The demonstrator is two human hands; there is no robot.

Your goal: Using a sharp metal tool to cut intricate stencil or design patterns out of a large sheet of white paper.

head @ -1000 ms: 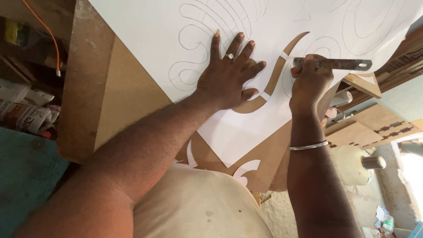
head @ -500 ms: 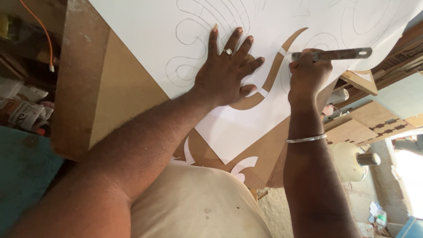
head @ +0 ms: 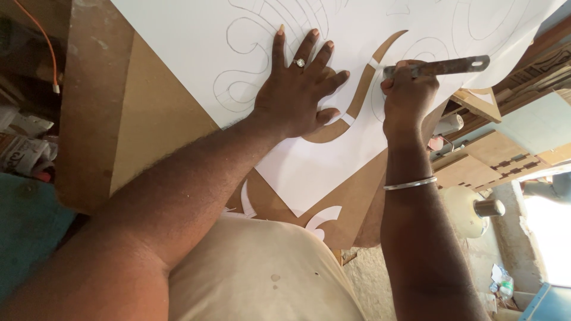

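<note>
Left hand (head: 297,98) pressing flat, fingers spread, on white sheet (head: 178,47) lying over brown board (head: 154,125). Right hand (head: 407,89) fisting metal blade (head: 443,65), cutting along curve. One long curved strip already cut away; most pencilled scrolls remaining uncut.

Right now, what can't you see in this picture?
- Head view: the tool's working tip, hidden inside the right hand.
- The pencil lines under the left hand, covered by the palm.
- The paper's top part, cut off by the picture's upper edge.
</note>
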